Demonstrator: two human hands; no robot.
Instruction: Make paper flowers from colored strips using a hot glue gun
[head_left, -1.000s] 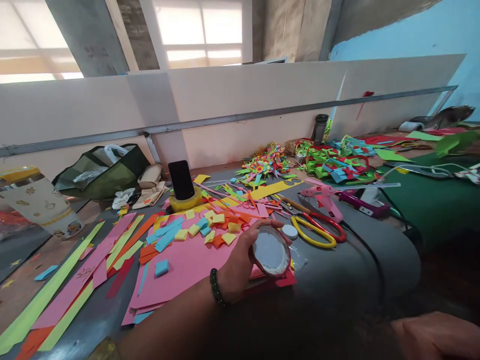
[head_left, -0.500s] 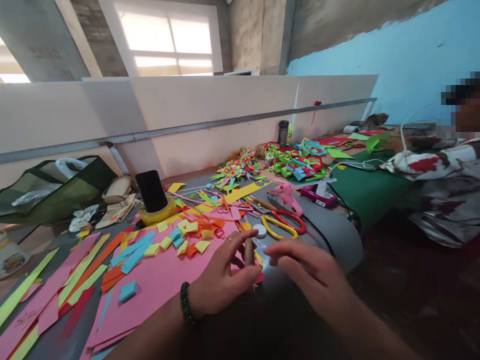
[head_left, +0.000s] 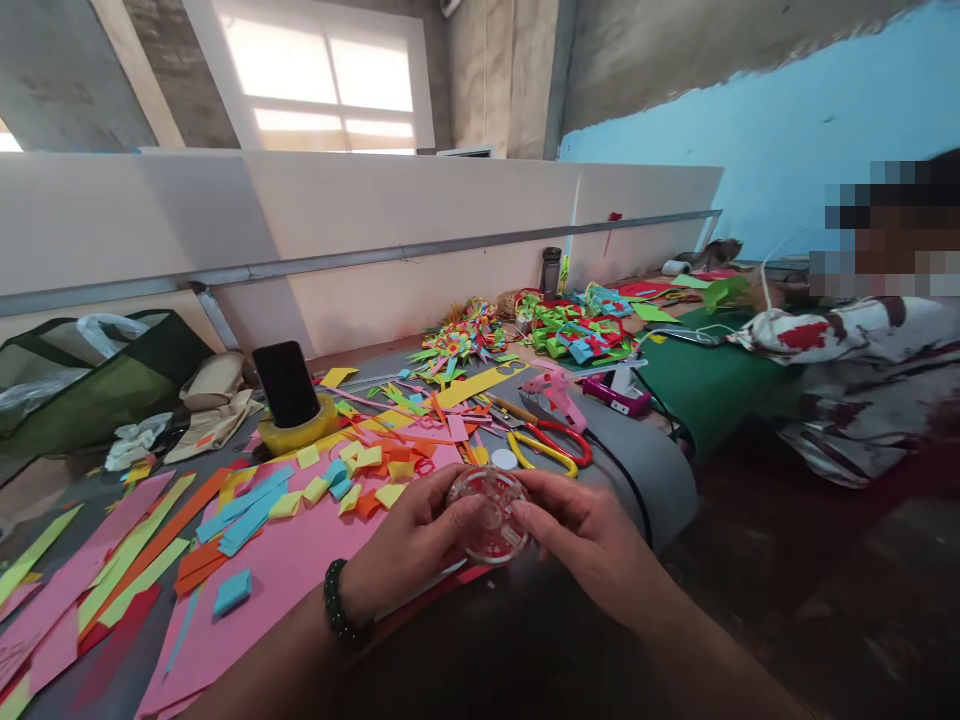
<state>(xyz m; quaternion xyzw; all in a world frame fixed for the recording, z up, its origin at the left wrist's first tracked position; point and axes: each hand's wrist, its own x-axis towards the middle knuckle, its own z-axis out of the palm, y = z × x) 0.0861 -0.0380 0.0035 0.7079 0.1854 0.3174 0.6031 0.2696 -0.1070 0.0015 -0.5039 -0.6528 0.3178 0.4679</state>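
A round clear plastic disc (head_left: pixel 491 515) with red showing through it is held between both hands near the table's front edge. My left hand (head_left: pixel 420 540), with a dark bead bracelet at the wrist, grips its left side, thumb on top. On the right side my right hand (head_left: pixel 581 535) pinches the rim between thumb and fingers. Pink sheets (head_left: pixel 300 560) lie to the left, with small folded yellow, blue and orange paper pieces on them. Just behind the disc are a white round cap (head_left: pixel 504 460) and yellow-handled scissors (head_left: pixel 544 455).
A pink glue gun (head_left: pixel 559 400), a purple glue gun (head_left: pixel 619 395) and red-handled scissors stand behind right. A phone (head_left: pixel 286 385) leans in yellow tape (head_left: pixel 300 428). Paper strips (head_left: pixel 142 560) lie left. Another person's patterned sleeve (head_left: pixel 825 330) is at right.
The clear disc is now in view between both hands, which have closed on it. The brown stick-like object by my left hand is no longer seen. The view has shifted slightly right.
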